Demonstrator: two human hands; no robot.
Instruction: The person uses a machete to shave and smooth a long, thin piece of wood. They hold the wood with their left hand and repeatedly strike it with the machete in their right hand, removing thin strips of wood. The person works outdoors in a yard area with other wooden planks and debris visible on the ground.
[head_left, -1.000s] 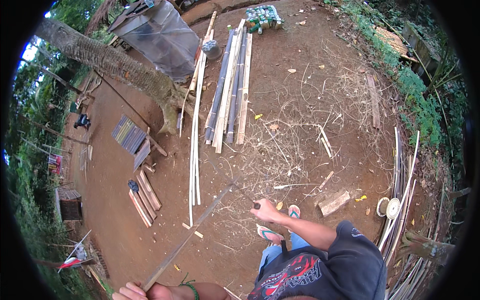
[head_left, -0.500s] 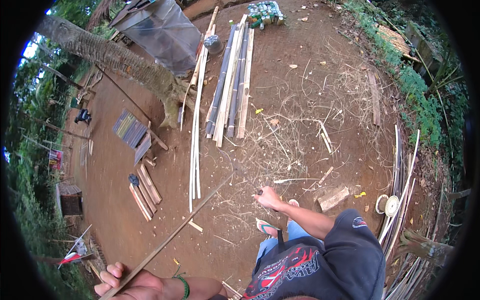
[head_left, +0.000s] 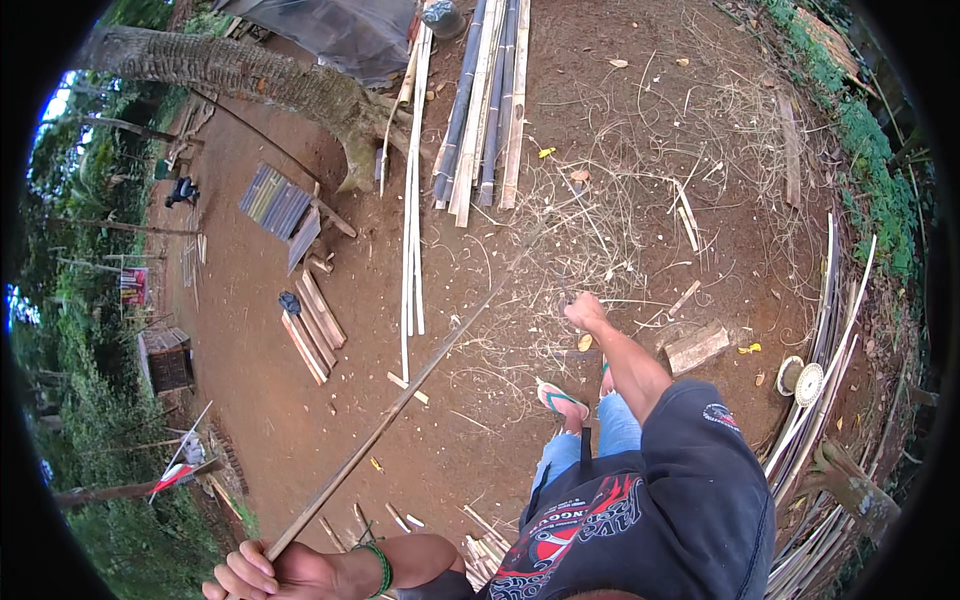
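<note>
A long, thin bamboo strip [head_left: 418, 383] slants from the lower left up toward the middle of the view. My left hand [head_left: 268, 572] is closed round its near end, with a green cord bracelet on that wrist. My right arm reaches forward, and my right hand [head_left: 587, 312] is closed on a dark-handled tool that looks like a knife [head_left: 566, 297]. Its blade hardly shows against the ground. The strip's far end fades into pale curled shavings [head_left: 590, 235] on the soil, just beyond my right hand.
Long split bamboo poles [head_left: 485, 110] lie ahead, beside pale strips [head_left: 411, 220]. A wooden block [head_left: 697, 347] and a round spool [head_left: 809, 384] sit to my right. Short bamboo pieces [head_left: 318, 315] lie left, near a leaning tree trunk [head_left: 270, 80]. My sandalled foot [head_left: 563, 400] is below.
The view has shifted, so the ground things sit higher in it. My left fingers have curled more closely round the strip. The strip's far end now reaches further up, past my right hand.
</note>
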